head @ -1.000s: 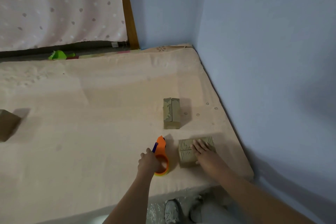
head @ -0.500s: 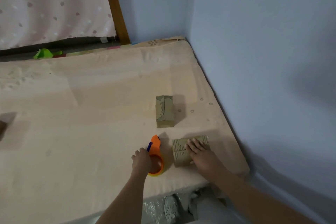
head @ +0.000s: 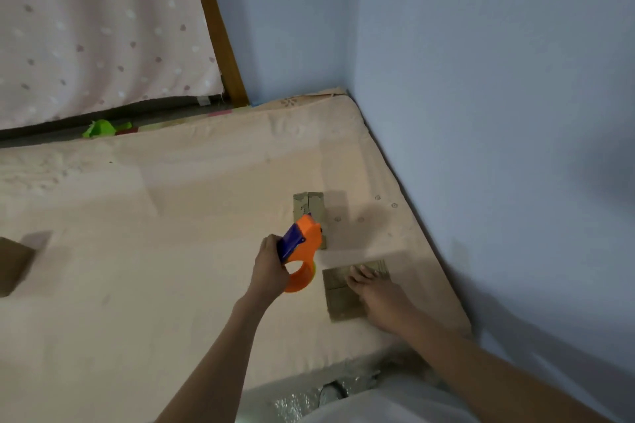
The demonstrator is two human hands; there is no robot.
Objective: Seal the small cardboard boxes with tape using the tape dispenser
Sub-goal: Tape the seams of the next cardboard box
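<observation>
Tape dispenser [head: 301, 252], orange plastic, looks light and rigid, gripped by its handle in the left hand [head: 269, 267] above the mattress [head: 171, 251]; right hand [head: 379, 299] lies flat-fingered on the near cardboard box [head: 340, 299] by the mattress's right edge, likely light and crushable.

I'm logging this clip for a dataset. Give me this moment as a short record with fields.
surface: beige mattress in a corner of blue walls
left hand: grips the orange tape dispenser, raised off the mattress
right hand: fingers flat on the near box
far box: behind the dispenser, flaps shut, seam visible
third box: at the left edge, partly cut off
tape on boxes: cannot tell
</observation>
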